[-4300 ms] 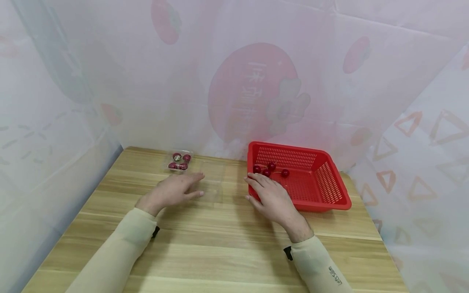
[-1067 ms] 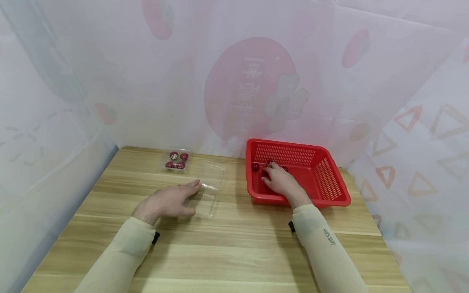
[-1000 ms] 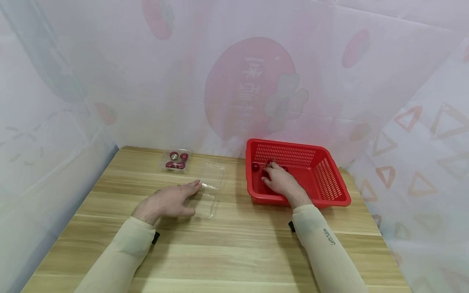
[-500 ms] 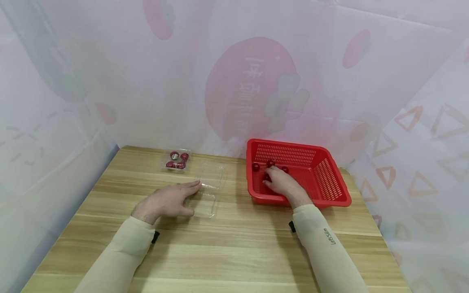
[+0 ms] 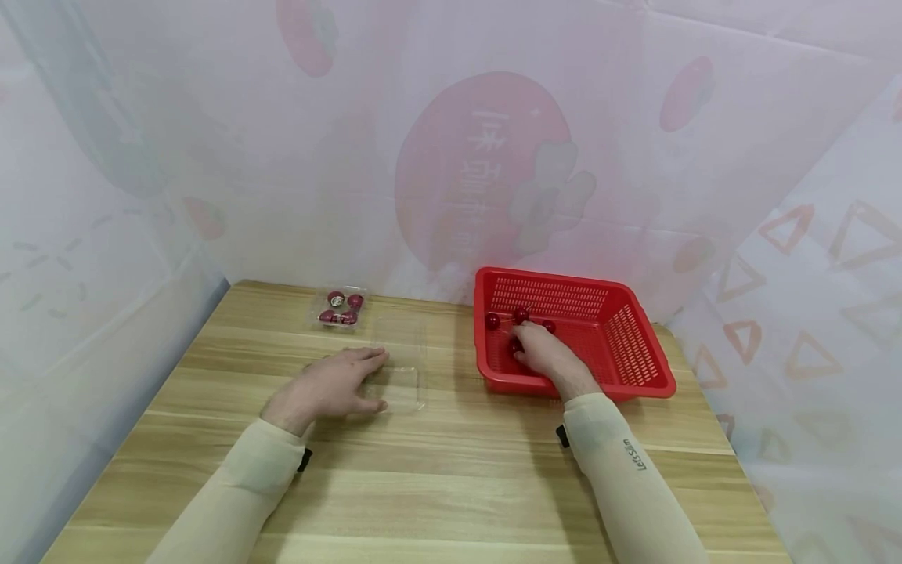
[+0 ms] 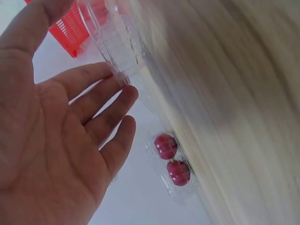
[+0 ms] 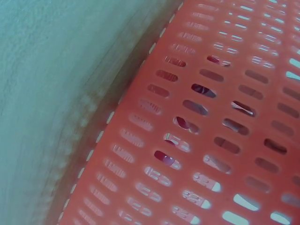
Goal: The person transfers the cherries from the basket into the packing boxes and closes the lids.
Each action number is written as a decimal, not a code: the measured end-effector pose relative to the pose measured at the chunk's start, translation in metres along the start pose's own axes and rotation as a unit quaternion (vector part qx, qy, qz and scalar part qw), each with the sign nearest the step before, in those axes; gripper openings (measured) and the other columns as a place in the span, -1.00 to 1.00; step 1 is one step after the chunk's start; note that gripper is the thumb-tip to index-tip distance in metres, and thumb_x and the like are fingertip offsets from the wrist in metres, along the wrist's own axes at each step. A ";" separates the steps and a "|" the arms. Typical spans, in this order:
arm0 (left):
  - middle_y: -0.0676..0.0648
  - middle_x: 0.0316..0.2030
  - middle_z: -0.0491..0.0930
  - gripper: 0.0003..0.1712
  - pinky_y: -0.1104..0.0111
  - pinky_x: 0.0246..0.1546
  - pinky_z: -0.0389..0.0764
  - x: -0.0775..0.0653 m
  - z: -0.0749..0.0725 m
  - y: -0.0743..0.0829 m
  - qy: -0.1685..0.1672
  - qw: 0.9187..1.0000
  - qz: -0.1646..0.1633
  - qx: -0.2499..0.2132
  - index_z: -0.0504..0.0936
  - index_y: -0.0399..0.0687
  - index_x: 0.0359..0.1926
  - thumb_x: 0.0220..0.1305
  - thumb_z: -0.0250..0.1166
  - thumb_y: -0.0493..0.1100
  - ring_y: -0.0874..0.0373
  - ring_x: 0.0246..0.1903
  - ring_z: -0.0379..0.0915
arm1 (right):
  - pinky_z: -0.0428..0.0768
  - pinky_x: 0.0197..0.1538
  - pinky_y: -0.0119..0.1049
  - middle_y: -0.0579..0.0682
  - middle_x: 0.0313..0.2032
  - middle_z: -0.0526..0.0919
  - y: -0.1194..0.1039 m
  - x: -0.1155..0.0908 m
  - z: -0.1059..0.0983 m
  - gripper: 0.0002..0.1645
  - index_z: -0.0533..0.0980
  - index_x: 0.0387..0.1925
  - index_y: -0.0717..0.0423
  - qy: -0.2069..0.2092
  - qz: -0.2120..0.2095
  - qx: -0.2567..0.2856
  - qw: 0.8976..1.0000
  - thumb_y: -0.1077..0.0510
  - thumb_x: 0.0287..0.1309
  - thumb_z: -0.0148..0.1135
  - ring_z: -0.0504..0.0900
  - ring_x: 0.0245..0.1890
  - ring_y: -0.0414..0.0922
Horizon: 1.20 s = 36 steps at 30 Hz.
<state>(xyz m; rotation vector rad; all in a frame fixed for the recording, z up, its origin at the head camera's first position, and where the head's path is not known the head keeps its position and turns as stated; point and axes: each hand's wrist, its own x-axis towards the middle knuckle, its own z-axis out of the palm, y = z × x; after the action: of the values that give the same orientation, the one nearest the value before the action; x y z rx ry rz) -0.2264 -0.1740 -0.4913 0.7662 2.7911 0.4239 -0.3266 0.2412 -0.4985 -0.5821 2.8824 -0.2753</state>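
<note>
My left hand (image 5: 327,388) lies at the left side of a hinged clear plastic box (image 5: 405,376), its lid spread back. In the left wrist view, its fingers are loosely extended and the fingertips are right at the clear plastic box (image 6: 124,51). Inside the red basket (image 5: 637,345), my right hand (image 5: 543,348) has fingers and thumb bent around a dark red cherry (image 5: 516,345). Other cherries (image 5: 492,321) with stems lie just beyond those fingers. The right wrist view shows mostly the slotted basket wall (image 7: 140,126), with bits of cherry through the slots; the hand is hidden there.
A small clear box (image 5: 338,307) with several cherries and a round sticker stands at the table's back left. The wooden table (image 5: 423,486) meets a pale printed curtain (image 5: 338,196) along its back edge.
My right hand has gone from over the basket's left rim down among the cherries, and its fingers have closed in around one. The clear box has turned and slid slightly under my left hand.
</note>
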 end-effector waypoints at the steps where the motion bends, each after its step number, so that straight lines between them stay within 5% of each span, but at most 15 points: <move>1: -0.34 0.77 0.41 0.10 -0.32 0.74 0.50 0.000 0.000 0.001 0.002 1.000 -0.003 0.001 0.43 -0.23 0.77 0.51 0.59 0.29 -0.43 0.72 0.40 | 0.84 0.41 0.06 0.13 0.12 0.84 0.003 0.002 0.001 -0.71 0.75 0.27 0.14 -0.001 -0.002 -0.004 1.000 0.21 0.63 0.46 0.78 0.14 0.02; 5: -0.33 0.77 0.41 0.11 -0.35 0.74 0.49 0.001 0.002 0.006 0.005 1.000 -0.017 0.000 0.42 -0.24 0.77 0.52 0.58 0.30 -0.42 0.72 0.39 | 0.84 0.42 0.07 0.13 0.12 0.84 0.001 0.001 -0.001 -0.70 0.75 0.28 0.14 -0.004 -0.002 0.005 1.000 0.19 0.65 0.46 0.77 0.14 0.03; 7: -0.32 0.77 0.41 0.11 -0.36 0.73 0.50 0.001 0.003 0.009 0.006 1.000 -0.023 0.000 0.42 -0.25 0.77 0.52 0.58 0.31 -0.43 0.72 0.40 | 0.82 0.48 0.12 0.20 0.15 0.82 -0.019 -0.009 -0.015 -0.65 0.73 0.33 0.21 -0.013 0.018 0.016 1.000 0.27 0.64 0.44 0.77 0.17 0.09; 15: -0.31 0.76 0.44 0.09 -0.35 0.71 0.53 0.003 0.007 0.014 0.018 0.999 -0.036 0.001 0.45 -0.26 0.75 0.52 0.58 0.31 -0.42 0.71 0.43 | 0.79 0.54 0.12 0.19 0.24 0.81 -0.039 -0.023 -0.029 -0.61 0.72 0.38 0.23 0.024 -0.005 0.018 1.000 0.26 0.66 0.42 0.75 0.38 0.17; 22: -0.30 0.75 0.45 0.10 -0.37 0.67 0.56 0.003 0.008 0.019 0.024 0.999 -0.042 0.000 0.45 -0.27 0.75 0.52 0.58 0.31 -0.43 0.69 0.45 | 0.87 0.38 0.04 0.17 0.20 0.77 -0.051 -0.030 -0.037 -0.61 0.72 0.38 0.23 0.041 -0.003 0.031 0.999 0.24 0.66 0.44 0.74 0.15 0.05; 36: -0.29 0.74 0.48 0.07 -0.31 0.67 0.60 0.006 0.013 0.021 0.039 0.998 -0.044 0.010 0.46 -0.28 0.74 0.54 0.56 0.30 -0.39 0.67 0.48 | 0.88 0.39 0.07 0.22 0.29 0.79 -0.070 -0.044 -0.048 -0.58 0.69 0.41 0.25 0.074 -0.025 0.050 0.996 0.28 0.65 0.43 0.80 0.28 0.11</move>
<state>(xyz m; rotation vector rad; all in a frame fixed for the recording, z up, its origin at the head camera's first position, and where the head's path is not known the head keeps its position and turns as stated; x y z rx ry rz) -0.2180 -0.1509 -0.4972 0.6407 2.8924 0.4195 -0.2714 0.2023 -0.4306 -0.6431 2.9756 -0.4865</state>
